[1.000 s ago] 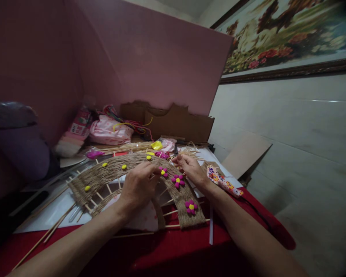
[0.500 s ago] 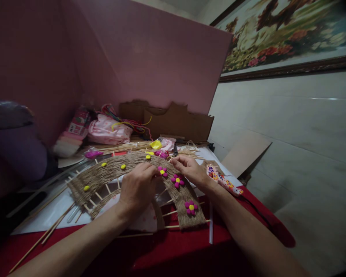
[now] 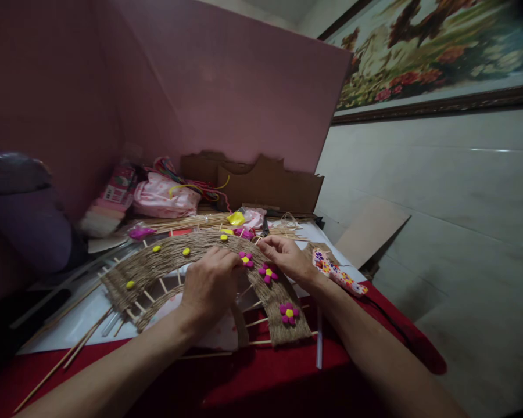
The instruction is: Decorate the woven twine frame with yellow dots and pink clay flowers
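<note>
A jute-wrapped arch [image 3: 165,261] on thin wooden sticks lies on white paper over a red cloth. Three pink clay flowers with yellow centres sit on its right side, one at the lower end [image 3: 289,312]. Yellow clay dots [image 3: 186,252] mark its left half. My left hand [image 3: 209,284] rests on the arch with fingers curled at the top flower [image 3: 245,259]. My right hand [image 3: 287,257] lies beside the middle flower [image 3: 268,273], fingers pinched close to the arch. What either hand pinches is too small to make out.
A patterned glue gun [image 3: 337,273] lies right of the arch. Loose skewers [image 3: 61,360], a bundle of sticks [image 3: 187,221], pink and yellow clay lumps [image 3: 236,219], a pink bag [image 3: 165,197] and cardboard pieces [image 3: 265,183] crowd the back. A pink wall stands behind.
Both hands stay at the top of the arch. My right hand has slid slightly left and down toward the flowers. The view has barely shifted.
</note>
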`<state>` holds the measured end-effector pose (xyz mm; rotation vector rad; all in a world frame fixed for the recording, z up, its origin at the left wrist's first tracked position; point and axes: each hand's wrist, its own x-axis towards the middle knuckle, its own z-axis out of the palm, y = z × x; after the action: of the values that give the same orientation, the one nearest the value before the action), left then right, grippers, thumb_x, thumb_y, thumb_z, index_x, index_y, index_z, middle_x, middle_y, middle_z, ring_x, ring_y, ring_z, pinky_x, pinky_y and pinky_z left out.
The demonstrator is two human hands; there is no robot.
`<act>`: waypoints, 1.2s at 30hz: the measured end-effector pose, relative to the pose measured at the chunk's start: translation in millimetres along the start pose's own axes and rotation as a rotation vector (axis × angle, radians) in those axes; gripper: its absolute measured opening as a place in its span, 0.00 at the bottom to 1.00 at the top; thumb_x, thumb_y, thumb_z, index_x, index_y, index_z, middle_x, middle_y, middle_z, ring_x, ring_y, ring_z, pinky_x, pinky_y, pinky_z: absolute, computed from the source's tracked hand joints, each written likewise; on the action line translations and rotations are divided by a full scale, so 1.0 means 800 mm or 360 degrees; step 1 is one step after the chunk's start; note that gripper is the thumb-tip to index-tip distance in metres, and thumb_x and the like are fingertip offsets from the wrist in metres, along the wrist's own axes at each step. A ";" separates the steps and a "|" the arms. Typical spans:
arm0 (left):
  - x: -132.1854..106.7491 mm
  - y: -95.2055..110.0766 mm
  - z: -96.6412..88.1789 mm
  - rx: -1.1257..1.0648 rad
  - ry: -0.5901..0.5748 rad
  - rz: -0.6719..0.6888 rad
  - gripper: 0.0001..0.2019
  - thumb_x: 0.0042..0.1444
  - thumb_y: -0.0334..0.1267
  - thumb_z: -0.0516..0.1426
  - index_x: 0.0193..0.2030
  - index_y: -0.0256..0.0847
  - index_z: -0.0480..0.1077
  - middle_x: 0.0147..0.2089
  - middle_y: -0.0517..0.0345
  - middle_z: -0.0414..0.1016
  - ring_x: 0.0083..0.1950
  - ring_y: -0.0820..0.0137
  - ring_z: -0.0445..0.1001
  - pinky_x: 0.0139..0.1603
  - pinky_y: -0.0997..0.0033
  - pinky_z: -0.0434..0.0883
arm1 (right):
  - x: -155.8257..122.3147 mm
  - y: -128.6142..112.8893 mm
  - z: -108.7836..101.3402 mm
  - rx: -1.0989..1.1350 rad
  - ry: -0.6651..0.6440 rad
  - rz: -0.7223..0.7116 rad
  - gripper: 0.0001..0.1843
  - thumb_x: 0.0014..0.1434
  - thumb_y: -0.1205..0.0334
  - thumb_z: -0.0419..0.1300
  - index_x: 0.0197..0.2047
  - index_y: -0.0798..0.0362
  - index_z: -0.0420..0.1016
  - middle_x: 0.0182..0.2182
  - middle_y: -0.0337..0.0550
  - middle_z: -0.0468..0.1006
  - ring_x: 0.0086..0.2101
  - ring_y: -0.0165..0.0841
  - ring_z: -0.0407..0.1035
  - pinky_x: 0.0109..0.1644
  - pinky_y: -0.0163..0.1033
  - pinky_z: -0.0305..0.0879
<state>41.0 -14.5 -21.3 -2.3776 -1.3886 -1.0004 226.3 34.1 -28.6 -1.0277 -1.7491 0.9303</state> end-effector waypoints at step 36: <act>0.017 -0.017 -0.010 0.0051 -0.0137 -0.0007 0.07 0.54 0.36 0.56 0.29 0.41 0.75 0.32 0.54 0.74 0.38 0.64 0.67 0.39 0.65 0.65 | -0.004 -0.010 0.004 0.0042 0.0001 0.0055 0.16 0.50 0.53 0.61 0.38 0.57 0.68 0.20 0.32 0.65 0.19 0.24 0.58 0.21 0.30 0.52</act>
<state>30.6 -1.5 -8.4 -2.4213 -1.4289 -0.8800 222.0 27.7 -23.5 -1.0439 -1.7186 0.9722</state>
